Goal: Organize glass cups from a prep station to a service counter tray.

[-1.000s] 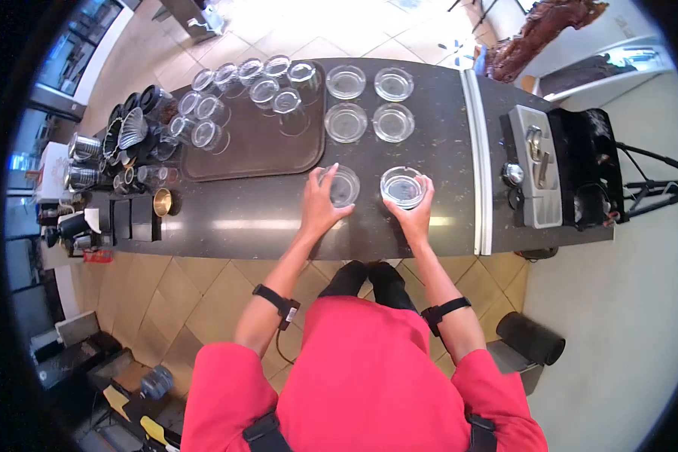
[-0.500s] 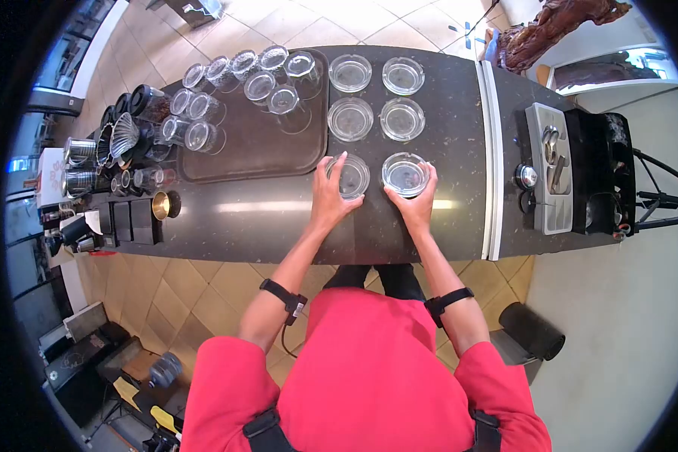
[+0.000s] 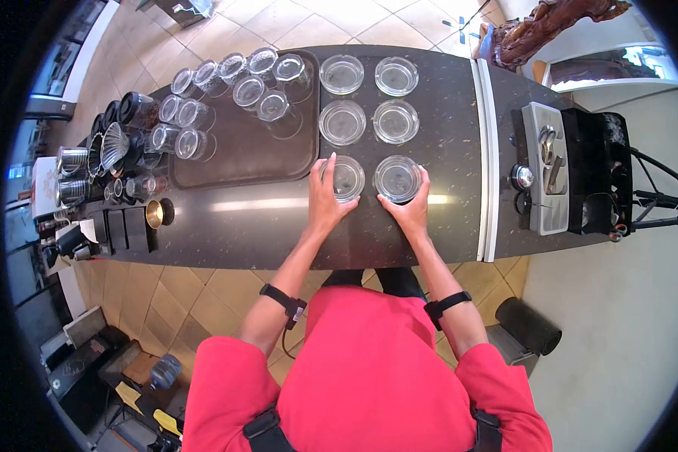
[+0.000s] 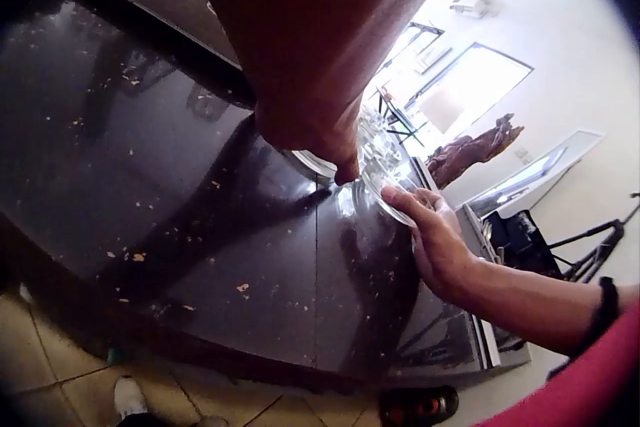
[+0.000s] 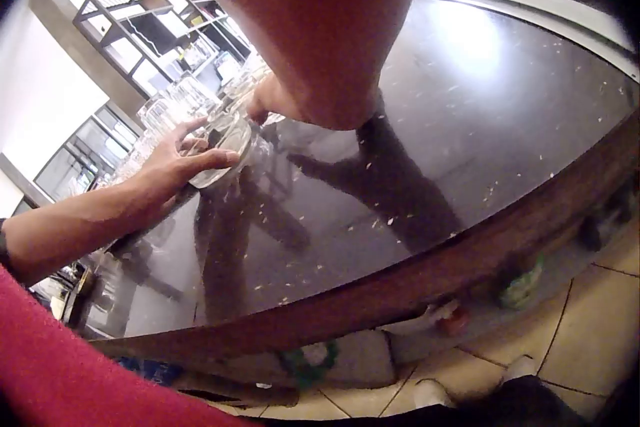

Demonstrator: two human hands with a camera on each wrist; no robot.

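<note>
In the head view my left hand [image 3: 326,200] holds a round clear glass ashtray [image 3: 348,179] by its sides, fingers at the left and thumb at the near right. My right hand [image 3: 412,207] grips a matching ashtray [image 3: 398,179] just to the right, thumb at its near left and fingers round its right side. The two stand side by side with a narrow gap. Behind them are two more rows of ashtrays [image 3: 395,121], two per row. The right wrist view shows the left thumb on the rim of its ashtray [image 5: 228,152].
A brown tray [image 3: 241,169] with several upside-down glasses [image 3: 275,105] lies left of the ashtrays. Farther left stand jars, metal cups and a small brass cup [image 3: 154,214]. On the right, past a white strip [image 3: 487,158], sits a cutlery tray [image 3: 551,215] with spoons.
My right hand has brought its ashtray down and leftward, closer to the left one and in line with it. The left hand stays round its ashtray. The head view has shifted slightly.
</note>
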